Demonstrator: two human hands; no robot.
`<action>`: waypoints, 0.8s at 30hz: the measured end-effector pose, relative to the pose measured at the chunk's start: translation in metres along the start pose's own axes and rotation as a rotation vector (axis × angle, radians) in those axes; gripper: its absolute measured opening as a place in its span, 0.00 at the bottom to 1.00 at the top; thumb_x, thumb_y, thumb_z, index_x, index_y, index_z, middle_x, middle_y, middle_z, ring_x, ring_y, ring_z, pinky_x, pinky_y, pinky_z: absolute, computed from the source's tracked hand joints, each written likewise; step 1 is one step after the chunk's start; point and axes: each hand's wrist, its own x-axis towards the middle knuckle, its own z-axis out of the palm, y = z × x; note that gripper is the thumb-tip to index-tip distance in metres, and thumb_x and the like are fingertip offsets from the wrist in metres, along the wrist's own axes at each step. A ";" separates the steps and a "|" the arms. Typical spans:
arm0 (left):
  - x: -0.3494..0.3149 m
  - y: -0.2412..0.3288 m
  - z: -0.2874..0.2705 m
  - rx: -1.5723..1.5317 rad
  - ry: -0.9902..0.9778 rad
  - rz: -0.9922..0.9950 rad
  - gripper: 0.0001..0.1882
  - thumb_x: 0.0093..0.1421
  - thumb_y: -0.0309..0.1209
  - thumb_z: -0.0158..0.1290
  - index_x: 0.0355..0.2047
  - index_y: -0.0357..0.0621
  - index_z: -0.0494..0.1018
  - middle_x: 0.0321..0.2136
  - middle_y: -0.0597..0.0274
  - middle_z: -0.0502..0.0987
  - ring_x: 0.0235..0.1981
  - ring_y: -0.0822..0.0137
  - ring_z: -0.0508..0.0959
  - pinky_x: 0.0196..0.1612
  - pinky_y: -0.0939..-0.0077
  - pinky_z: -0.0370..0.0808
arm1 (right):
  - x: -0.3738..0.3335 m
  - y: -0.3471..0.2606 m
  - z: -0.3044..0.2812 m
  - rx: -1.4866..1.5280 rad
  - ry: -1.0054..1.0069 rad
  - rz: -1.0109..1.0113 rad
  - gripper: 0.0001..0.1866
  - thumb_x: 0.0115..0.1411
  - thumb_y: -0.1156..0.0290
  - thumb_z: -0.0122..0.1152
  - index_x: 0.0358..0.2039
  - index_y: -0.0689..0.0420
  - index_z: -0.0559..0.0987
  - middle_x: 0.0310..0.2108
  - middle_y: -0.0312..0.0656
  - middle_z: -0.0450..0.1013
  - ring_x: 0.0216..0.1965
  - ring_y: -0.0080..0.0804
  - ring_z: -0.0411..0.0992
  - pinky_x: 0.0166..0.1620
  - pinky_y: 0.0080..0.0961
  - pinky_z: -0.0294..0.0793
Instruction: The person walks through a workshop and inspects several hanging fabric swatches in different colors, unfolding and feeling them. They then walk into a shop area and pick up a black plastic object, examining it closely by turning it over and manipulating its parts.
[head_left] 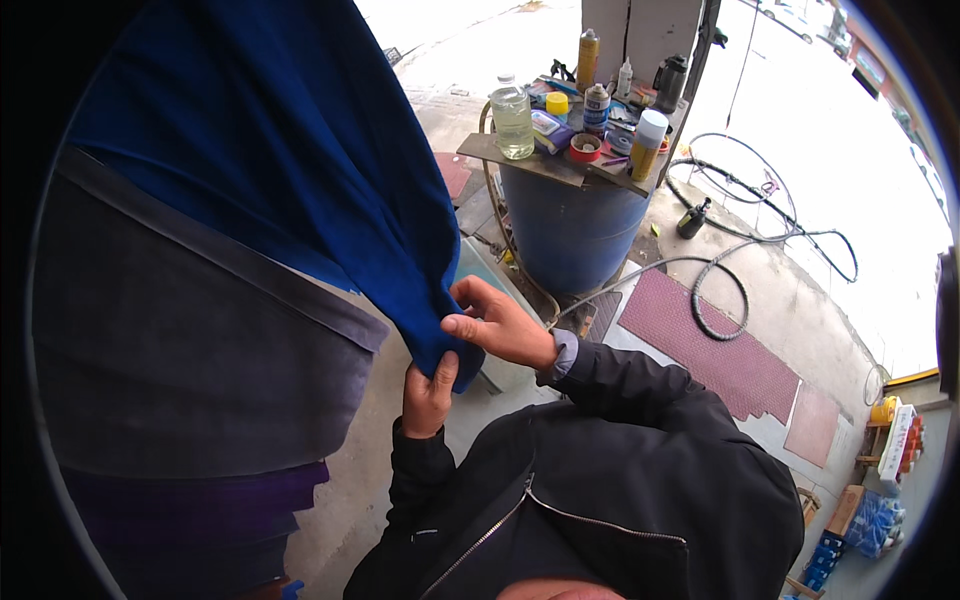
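Observation:
A large blue cloth (330, 170) hangs down from the upper left and narrows to a gathered end in front of me. My left hand (428, 398) grips its lower tip, thumb on top of the fabric. Just above, my right hand (500, 325) pinches the cloth's right edge between thumb and fingers; some fingertips are hidden behind it. Below the blue cloth, at the left, lies a dark grey fabric (200, 350) with a folded seam along its upper edge. Under that shows a purple fabric (200, 510).
Ahead stands a blue barrel (575, 230) topped by a board (480, 150) crowded with bottles, spray cans and tape. A black hose (745, 235) coils on the floor at right, near a small sprayer (692, 220) and a reddish mat (710, 340). Boxes (850, 515) sit at lower right.

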 end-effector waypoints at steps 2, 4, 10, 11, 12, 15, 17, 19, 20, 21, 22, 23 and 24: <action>0.001 0.004 0.017 0.187 -0.096 -0.019 0.18 0.75 0.36 0.56 0.54 0.32 0.76 0.42 0.55 0.83 0.44 0.65 0.82 0.48 0.67 0.77 | 0.001 0.002 -0.005 -0.114 -0.015 0.009 0.42 0.60 0.43 0.76 0.60 0.62 0.71 0.49 0.42 0.74 0.51 0.25 0.73 0.54 0.26 0.74; 0.001 0.002 0.031 0.363 -0.176 -0.038 0.16 0.73 0.37 0.58 0.47 0.33 0.79 0.33 0.48 0.84 0.35 0.53 0.85 0.41 0.60 0.78 | 0.006 0.005 -0.013 0.014 -0.023 0.026 0.41 0.59 0.47 0.79 0.60 0.63 0.72 0.50 0.43 0.75 0.51 0.27 0.73 0.54 0.26 0.75; -0.003 -0.043 0.064 0.548 -0.131 -0.182 0.19 0.72 0.41 0.57 0.46 0.32 0.78 0.35 0.37 0.83 0.39 0.34 0.82 0.43 0.53 0.78 | 0.017 0.026 -0.038 0.096 -0.132 0.036 0.31 0.62 0.57 0.78 0.56 0.63 0.75 0.45 0.42 0.79 0.45 0.25 0.75 0.48 0.28 0.77; -0.005 -0.053 0.065 0.566 -0.109 -0.223 0.20 0.72 0.41 0.57 0.45 0.32 0.78 0.35 0.36 0.83 0.40 0.34 0.82 0.44 0.52 0.78 | 0.016 0.034 -0.041 0.010 -0.116 -0.024 0.29 0.63 0.57 0.77 0.55 0.62 0.75 0.42 0.44 0.79 0.43 0.29 0.77 0.46 0.30 0.78; -0.007 -0.062 0.065 0.601 -0.091 -0.255 0.21 0.72 0.42 0.57 0.46 0.31 0.78 0.35 0.37 0.83 0.40 0.35 0.82 0.44 0.54 0.78 | 0.016 0.044 -0.043 -0.080 -0.102 -0.077 0.27 0.63 0.58 0.76 0.54 0.61 0.75 0.39 0.46 0.80 0.40 0.32 0.79 0.44 0.32 0.78; -0.016 -0.088 0.062 0.667 -0.023 -0.369 0.22 0.73 0.44 0.56 0.46 0.31 0.78 0.35 0.39 0.83 0.38 0.39 0.83 0.44 0.56 0.78 | 0.016 0.076 -0.050 -0.273 -0.077 -0.144 0.23 0.65 0.57 0.73 0.51 0.58 0.75 0.33 0.52 0.80 0.34 0.48 0.81 0.39 0.40 0.79; -0.021 -0.101 0.061 0.692 0.017 -0.469 0.22 0.72 0.44 0.56 0.44 0.31 0.78 0.34 0.38 0.83 0.38 0.40 0.83 0.43 0.56 0.78 | 0.014 0.097 -0.052 -0.346 -0.076 -0.147 0.22 0.66 0.55 0.71 0.49 0.56 0.75 0.31 0.55 0.80 0.34 0.57 0.80 0.37 0.45 0.78; -0.024 -0.112 0.062 0.674 0.044 -0.487 0.23 0.72 0.45 0.56 0.43 0.31 0.78 0.33 0.39 0.83 0.37 0.40 0.83 0.43 0.56 0.78 | 0.011 0.116 -0.053 -0.390 -0.080 -0.144 0.21 0.67 0.51 0.69 0.48 0.54 0.76 0.31 0.56 0.80 0.35 0.63 0.79 0.37 0.49 0.78; -0.025 -0.117 0.064 0.659 0.058 -0.486 0.23 0.72 0.45 0.56 0.43 0.31 0.78 0.33 0.39 0.83 0.37 0.40 0.83 0.43 0.55 0.78 | 0.010 0.125 -0.054 -0.416 -0.094 -0.131 0.22 0.67 0.50 0.68 0.48 0.54 0.76 0.31 0.56 0.80 0.35 0.63 0.79 0.37 0.50 0.78; -0.025 -0.122 0.066 0.650 0.060 -0.509 0.23 0.72 0.45 0.56 0.42 0.31 0.78 0.34 0.37 0.83 0.39 0.38 0.83 0.44 0.53 0.78 | 0.009 0.133 -0.056 -0.440 -0.108 -0.127 0.22 0.68 0.49 0.67 0.48 0.53 0.76 0.31 0.56 0.80 0.35 0.63 0.79 0.37 0.50 0.78; -0.025 -0.126 0.069 0.639 0.062 -0.526 0.24 0.71 0.46 0.56 0.42 0.31 0.79 0.35 0.35 0.83 0.41 0.36 0.83 0.45 0.51 0.78 | 0.009 0.141 -0.057 -0.465 -0.121 -0.125 0.23 0.68 0.47 0.67 0.48 0.53 0.76 0.31 0.56 0.81 0.35 0.63 0.79 0.38 0.51 0.78; -0.025 -0.130 0.071 0.628 0.072 -0.557 0.24 0.71 0.46 0.56 0.41 0.31 0.79 0.36 0.33 0.83 0.42 0.33 0.82 0.46 0.49 0.78 | 0.008 0.149 -0.058 -0.479 -0.128 -0.101 0.23 0.68 0.46 0.66 0.49 0.52 0.76 0.31 0.55 0.81 0.35 0.62 0.80 0.38 0.51 0.78; -0.025 -0.134 0.073 0.632 0.053 -0.543 0.24 0.71 0.46 0.56 0.41 0.31 0.79 0.35 0.34 0.83 0.42 0.34 0.83 0.45 0.49 0.78 | 0.006 0.156 -0.060 -0.494 -0.133 -0.077 0.23 0.68 0.46 0.66 0.49 0.52 0.76 0.32 0.55 0.81 0.35 0.62 0.80 0.38 0.51 0.78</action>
